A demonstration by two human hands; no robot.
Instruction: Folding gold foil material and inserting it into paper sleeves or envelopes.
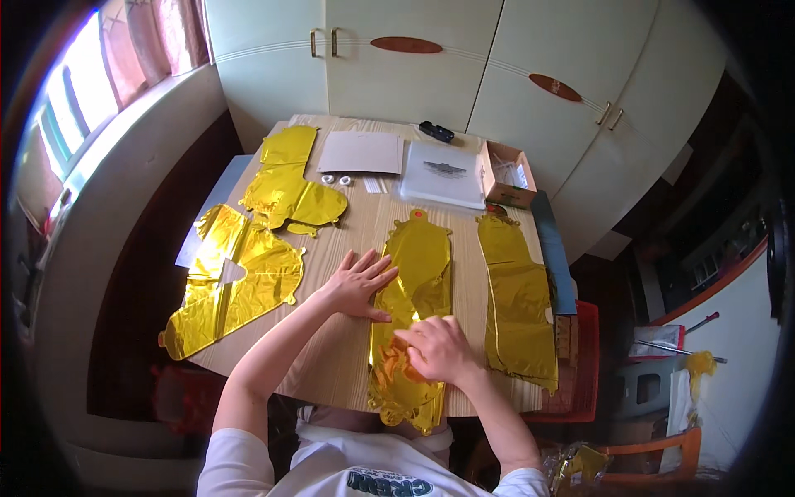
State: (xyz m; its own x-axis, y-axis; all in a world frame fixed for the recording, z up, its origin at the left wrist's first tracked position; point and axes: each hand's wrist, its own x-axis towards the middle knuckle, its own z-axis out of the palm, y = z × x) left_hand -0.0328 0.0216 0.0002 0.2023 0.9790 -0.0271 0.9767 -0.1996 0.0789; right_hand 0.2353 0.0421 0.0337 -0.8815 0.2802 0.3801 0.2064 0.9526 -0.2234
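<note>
A flat gold foil balloon (418,248) lies lengthwise in front of me, its lower end reaching the table's near edge. My left hand (358,286) rests with fingers spread, partly on the table and partly over the balloon's left edge. Lower on the same balloon, my right hand (443,348) is curled, its index finger bent toward the foil. I see nothing held in it, though its palm side is hidden. Creases and orange-tinted reflections show in the foil beside that hand.
Flat gold balloons lie at the left (269,261), far left (286,178) and right (517,290) of the wooden table (323,364). Along the back are a grey-white sheet (362,152), white tape rolls (328,179), a clear plastic packet (443,186), an open box (507,189) and a black object (436,131).
</note>
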